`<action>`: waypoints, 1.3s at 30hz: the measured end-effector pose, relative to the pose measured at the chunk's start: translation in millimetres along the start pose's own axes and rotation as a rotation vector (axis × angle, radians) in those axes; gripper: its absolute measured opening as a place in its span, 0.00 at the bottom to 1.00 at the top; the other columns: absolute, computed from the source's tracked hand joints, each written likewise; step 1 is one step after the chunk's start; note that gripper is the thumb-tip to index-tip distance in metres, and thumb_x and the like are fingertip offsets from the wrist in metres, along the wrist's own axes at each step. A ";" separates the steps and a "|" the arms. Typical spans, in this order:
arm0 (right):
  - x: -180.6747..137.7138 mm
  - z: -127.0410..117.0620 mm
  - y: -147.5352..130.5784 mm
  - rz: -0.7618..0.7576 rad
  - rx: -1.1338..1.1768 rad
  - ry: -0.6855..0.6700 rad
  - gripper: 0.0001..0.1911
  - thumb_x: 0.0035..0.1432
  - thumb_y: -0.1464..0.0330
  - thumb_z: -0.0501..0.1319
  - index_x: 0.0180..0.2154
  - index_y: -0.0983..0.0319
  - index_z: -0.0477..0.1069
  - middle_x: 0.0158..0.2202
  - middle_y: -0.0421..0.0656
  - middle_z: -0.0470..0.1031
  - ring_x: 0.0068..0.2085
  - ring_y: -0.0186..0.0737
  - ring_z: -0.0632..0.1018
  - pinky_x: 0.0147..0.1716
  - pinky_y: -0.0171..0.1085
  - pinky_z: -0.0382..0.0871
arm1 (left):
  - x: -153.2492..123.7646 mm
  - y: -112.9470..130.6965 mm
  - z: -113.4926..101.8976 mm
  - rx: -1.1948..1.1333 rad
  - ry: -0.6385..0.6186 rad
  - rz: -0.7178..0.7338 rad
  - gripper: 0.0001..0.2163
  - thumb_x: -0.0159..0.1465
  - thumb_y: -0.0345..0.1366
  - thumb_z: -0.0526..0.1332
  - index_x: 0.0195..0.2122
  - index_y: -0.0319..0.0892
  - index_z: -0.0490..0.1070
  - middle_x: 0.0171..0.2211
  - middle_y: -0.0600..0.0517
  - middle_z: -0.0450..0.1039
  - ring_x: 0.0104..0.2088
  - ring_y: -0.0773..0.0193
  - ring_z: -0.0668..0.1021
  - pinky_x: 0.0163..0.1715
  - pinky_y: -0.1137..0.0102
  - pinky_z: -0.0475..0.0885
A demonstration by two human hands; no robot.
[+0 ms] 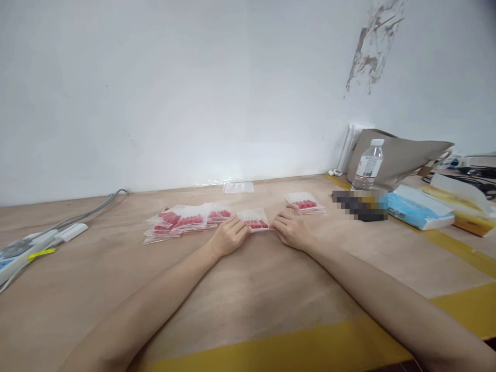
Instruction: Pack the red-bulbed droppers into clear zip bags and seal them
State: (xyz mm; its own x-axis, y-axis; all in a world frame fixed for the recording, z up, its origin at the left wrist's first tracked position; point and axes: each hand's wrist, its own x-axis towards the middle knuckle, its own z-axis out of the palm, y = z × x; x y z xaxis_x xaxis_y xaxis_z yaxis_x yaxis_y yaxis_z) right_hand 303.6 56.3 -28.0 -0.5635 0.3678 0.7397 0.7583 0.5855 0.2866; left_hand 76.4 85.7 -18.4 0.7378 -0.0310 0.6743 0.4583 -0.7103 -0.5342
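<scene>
A small clear zip bag (253,214) with several red pieces in a row lies flat on the table between my hands. My left hand (231,236) has its fingers closed on the bag's near left corner. At the near right corner, my right hand (291,229) pinches the same bag. To the left is a pile of similar zip bags (186,221) with red pieces inside. Another filled zip bag (305,202) lies just beyond my right hand. Farther back, a flat whitish plastic bag (238,187) rests near the wall. What the red pieces are, I cannot tell.
On the right stand a water bottle (369,166), a grey bag (395,155), a blue tissue pack (420,207) and a yellow tissue pack (461,209). A power strip (23,253) with a grey cable (87,213) lies at the left. Yellow tape (271,351) runs along the table's front edge.
</scene>
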 end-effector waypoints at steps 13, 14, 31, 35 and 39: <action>-4.0 -3.6 5.1 0.030 -0.038 -0.066 0.12 0.59 0.71 0.51 0.25 0.62 0.68 0.24 0.39 0.72 0.32 0.34 0.68 0.50 0.46 0.44 | -6.7 0.1 4.4 -0.013 -0.150 -0.056 0.11 0.67 0.30 0.48 0.28 0.38 0.64 0.24 0.50 0.67 0.26 0.63 0.71 0.29 0.68 0.67; -4.2 -3.3 5.3 0.034 -0.036 -0.073 0.12 0.59 0.71 0.51 0.25 0.62 0.68 0.24 0.39 0.72 0.32 0.34 0.68 0.49 0.46 0.44 | -7.0 0.0 5.0 -0.011 -0.147 -0.067 0.12 0.67 0.30 0.47 0.27 0.38 0.64 0.24 0.50 0.67 0.26 0.63 0.71 0.29 0.68 0.67; 5.7 6.6 -13.7 0.074 0.031 -0.069 0.09 0.56 0.67 0.55 0.27 0.61 0.71 0.26 0.41 0.73 0.34 0.35 0.69 0.43 0.41 0.50 | -1.3 2.3 5.6 -0.134 -0.099 -0.103 0.08 0.65 0.29 0.49 0.35 0.37 0.68 0.35 0.47 0.72 0.34 0.62 0.74 0.35 0.68 0.71; 9.1 8.6 -19.1 0.038 0.026 -0.028 0.11 0.58 0.69 0.54 0.27 0.61 0.71 0.25 0.40 0.73 0.32 0.34 0.69 0.40 0.39 0.51 | -2.6 1.4 3.8 -0.140 -0.089 -0.087 0.10 0.66 0.29 0.47 0.34 0.37 0.68 0.32 0.47 0.72 0.32 0.61 0.75 0.33 0.67 0.71; 8.9 6.4 -19.6 0.052 0.043 -0.044 0.11 0.59 0.69 0.53 0.27 0.62 0.71 0.25 0.41 0.72 0.32 0.34 0.69 0.41 0.40 0.50 | -1.9 3.0 3.7 -0.156 -0.083 -0.079 0.09 0.66 0.29 0.48 0.35 0.38 0.68 0.34 0.47 0.73 0.34 0.62 0.75 0.35 0.67 0.71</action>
State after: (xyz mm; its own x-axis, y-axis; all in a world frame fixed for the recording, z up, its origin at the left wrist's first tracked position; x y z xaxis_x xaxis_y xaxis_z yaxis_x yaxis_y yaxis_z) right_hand 281.7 52.7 -30.8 -0.5381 0.4291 0.7255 0.7728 0.5949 0.2213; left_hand 78.2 86.3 -23.1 0.7436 0.0828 0.6635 0.4392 -0.8086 -0.3914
